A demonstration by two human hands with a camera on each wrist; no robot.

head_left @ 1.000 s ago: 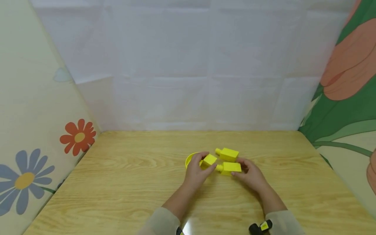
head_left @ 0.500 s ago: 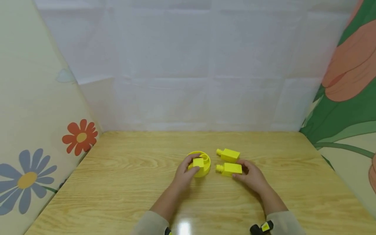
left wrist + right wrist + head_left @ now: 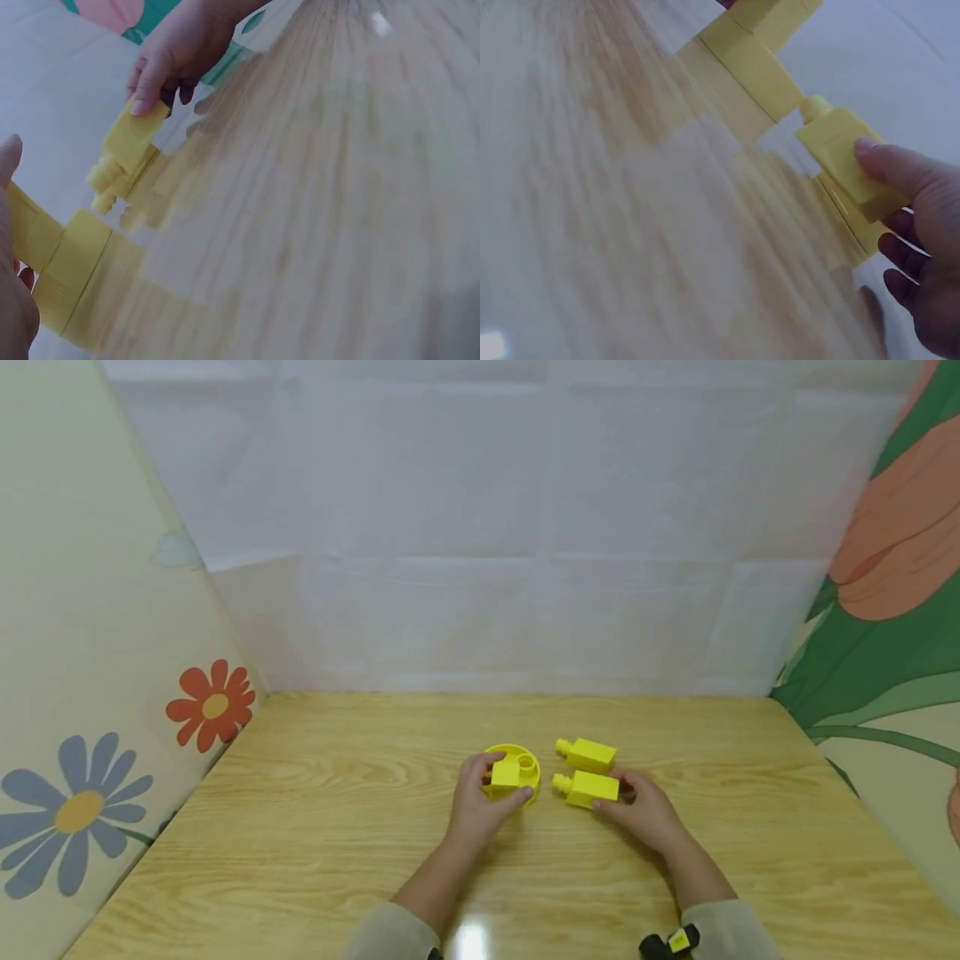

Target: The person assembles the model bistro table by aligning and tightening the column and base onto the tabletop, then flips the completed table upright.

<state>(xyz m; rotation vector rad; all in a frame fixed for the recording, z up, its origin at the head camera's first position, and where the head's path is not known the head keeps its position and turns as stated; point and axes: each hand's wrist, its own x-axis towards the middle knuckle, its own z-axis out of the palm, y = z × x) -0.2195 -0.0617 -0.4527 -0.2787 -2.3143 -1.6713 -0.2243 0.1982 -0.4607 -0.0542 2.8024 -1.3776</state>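
Note:
A yellow block (image 3: 506,772) stands upright on a round yellow base (image 3: 528,764) with a raised ring. My left hand (image 3: 476,797) lies around both, its thumb straight and off the block; where the other fingers touch is partly hidden. My right hand (image 3: 645,810) pinches a second yellow block (image 3: 840,154) with a ridged round neck by its plain end, thumb on top. The neck points left towards the base, with a gap between. Just behind it a third, similar yellow block (image 3: 592,754) lies on the tabletop.
A wood-grain table (image 3: 360,827) carries the yellow pieces. Behind it hangs a creased white sheet (image 3: 450,527), with flower-patterned walls on both sides. A black strap with a yellow patch (image 3: 671,941) is at the right wrist.
My left hand brings its block leftwards down onto the round base, then its thumb straightens and moves off the block. The right hand keeps its hold, nearly still.

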